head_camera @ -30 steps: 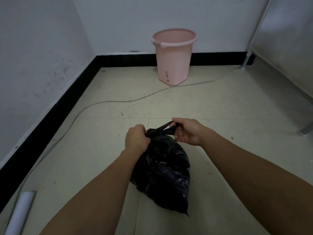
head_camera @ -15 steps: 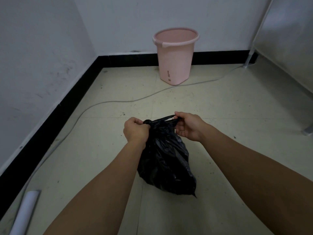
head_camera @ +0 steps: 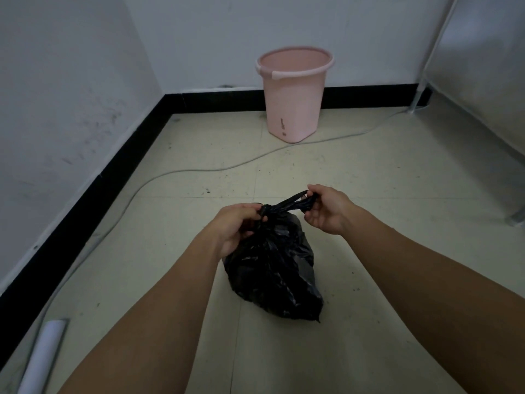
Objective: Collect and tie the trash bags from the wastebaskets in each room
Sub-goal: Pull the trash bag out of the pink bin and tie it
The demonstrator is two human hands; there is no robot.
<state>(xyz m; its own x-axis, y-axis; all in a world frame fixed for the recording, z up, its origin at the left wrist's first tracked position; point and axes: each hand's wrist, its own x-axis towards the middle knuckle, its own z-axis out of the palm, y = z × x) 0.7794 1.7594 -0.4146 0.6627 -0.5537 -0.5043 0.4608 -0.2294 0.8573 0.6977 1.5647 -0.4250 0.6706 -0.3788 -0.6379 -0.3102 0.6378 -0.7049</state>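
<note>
The crumpled black plastic trash bag (head_camera: pixel 272 268) rests on the pale tiled floor (head_camera: pixel 383 180) in the lower middle of the frame, its gathered neck drawn up between the two hands. The likeliest trouble, as I judge it, is thin film tearing or the twisted black plastic strip (head_camera: pixel 289 201) slipping from a grip if the hands pull apart too hard; a slack knot could later open and spill the contents. Whether the knot is fully cinched cannot be told, since fingers cover part of it. The left hand (head_camera: pixel 235 226), at centre, is clenched round the bunched neck, fingers curled over it; the right hand (head_camera: pixel 326 210), just right of centre, pinches the strip's far end between thumb and curled fingers, the strip running taut between them. Beyond the bag a thin grey cable (head_camera: pixel 170 177) snakes across the floor and could catch a foot. Farthest, at upper centre against the wall, stands the pink plastic wastebasket (head_camera: pixel 294 95), with no liner showing at its rim.
</note>
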